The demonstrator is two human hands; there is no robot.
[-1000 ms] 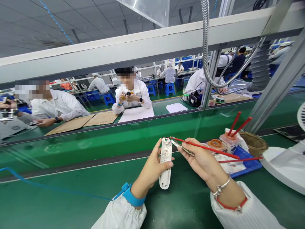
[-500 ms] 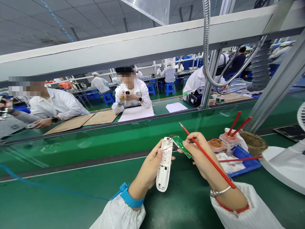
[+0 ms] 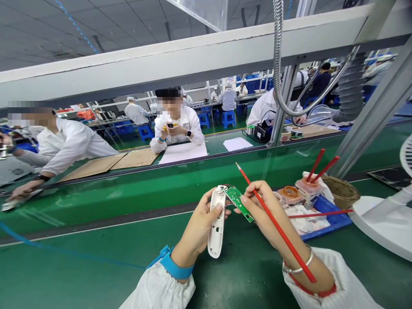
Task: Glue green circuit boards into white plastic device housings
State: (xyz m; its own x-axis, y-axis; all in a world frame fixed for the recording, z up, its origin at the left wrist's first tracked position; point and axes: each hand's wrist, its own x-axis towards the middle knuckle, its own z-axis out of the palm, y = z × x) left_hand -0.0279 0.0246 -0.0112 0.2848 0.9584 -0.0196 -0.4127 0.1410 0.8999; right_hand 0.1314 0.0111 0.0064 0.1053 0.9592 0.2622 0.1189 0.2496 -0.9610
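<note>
My left hand is closed around a long white plastic housing, its inner side facing up and its length tilted slightly. Thin wires run from the housing's top end to a green circuit board. That board is pinched by its edge between the thumb and fingers of my right hand. A red-handled brush with a thin pale tip also rests in my right hand, slanting up and away past the board. Both hands hold these parts above the green bench.
To the right, a blue tray holds white cloth, another red brush and small containers. A brown basket and a white fan stand beside it. Beyond the green conveyor, co-workers sit. A flexible metal hose hangs overhead.
The housing has turned and shifted slightly left in my left hand. Board and brush have moved a little left and down. A co-worker's hand at the far left has reached towards the conveyor.
</note>
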